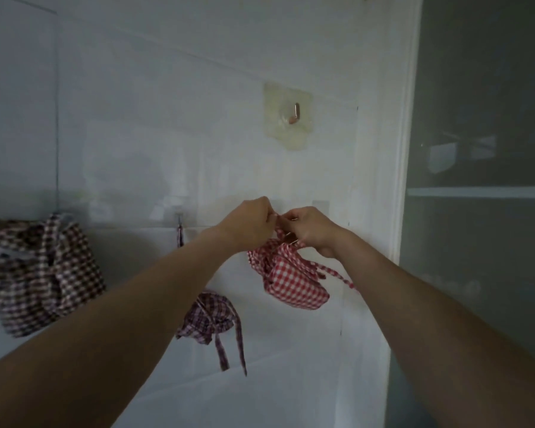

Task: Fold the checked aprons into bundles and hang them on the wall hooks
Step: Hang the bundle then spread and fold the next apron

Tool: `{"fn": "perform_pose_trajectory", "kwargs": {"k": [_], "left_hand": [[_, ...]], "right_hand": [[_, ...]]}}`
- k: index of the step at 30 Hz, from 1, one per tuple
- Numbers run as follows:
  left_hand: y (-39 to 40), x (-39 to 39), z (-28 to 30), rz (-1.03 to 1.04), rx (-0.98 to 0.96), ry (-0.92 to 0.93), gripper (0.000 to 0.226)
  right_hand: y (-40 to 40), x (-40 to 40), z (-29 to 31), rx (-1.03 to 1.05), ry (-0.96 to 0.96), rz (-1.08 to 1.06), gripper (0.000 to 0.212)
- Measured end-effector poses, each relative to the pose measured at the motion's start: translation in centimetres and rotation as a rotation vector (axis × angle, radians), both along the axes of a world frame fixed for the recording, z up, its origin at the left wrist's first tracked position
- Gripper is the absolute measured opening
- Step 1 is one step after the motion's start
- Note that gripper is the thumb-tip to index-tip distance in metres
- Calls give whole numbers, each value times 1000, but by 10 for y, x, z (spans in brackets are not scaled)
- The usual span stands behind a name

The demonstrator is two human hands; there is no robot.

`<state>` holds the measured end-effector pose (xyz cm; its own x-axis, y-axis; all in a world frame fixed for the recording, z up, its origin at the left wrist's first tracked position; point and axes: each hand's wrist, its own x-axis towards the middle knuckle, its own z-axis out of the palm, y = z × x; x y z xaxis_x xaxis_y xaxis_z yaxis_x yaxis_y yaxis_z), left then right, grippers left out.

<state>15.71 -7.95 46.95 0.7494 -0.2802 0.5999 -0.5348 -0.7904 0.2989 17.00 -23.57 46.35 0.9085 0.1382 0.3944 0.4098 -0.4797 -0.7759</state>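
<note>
A red bundle point(291, 274) hangs against the wall just below both hands; the left hand point(249, 225) and right hand point(311, 231) pinch its strap above it, seemingly at a hook hidden behind them. The loop should seat fully before either lets go. A purple bundle point(209, 319) hangs lower left.

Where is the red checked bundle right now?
Centre-right in the head view, the red checked bundle hangs against the white wall, held by its strap in both hands, right of the purple checked bundle.
</note>
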Motion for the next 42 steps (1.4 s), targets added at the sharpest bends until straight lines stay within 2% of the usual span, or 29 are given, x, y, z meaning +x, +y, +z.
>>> {"fn": "perform_pose_trajectory", "kwargs": {"k": [6,9,11,14,21,30,34,39,42], "left_hand": [[0,16,-15,174,142,11,29],[4,17,-15,231,159,1,31],[5,20,-14,257,170,2,33],[3,26,-14,246,124,-6,34],[-11,47,-16,249,47,-57,30],[-17,58,-13,226,51,-118,28],[-17,59,-20,260,107,-106,29],[-8,58,-27,285,68,-26,37],[-6,44,-23,283,17,-184,38]], "right_hand": [[8,22,2,-126,11,-33,23],[5,29,2,-112,14,-8,31],[3,35,2,-127,15,-30,29],[0,46,4,-109,48,-79,16],[-3,53,10,-55,140,-78,19],[-12,68,3,-142,-60,-171,20],[-7,71,-12,-212,-64,-200,20],[-6,62,-34,-123,-133,-167,25],[-12,53,-44,-44,-220,-176,17]]}}
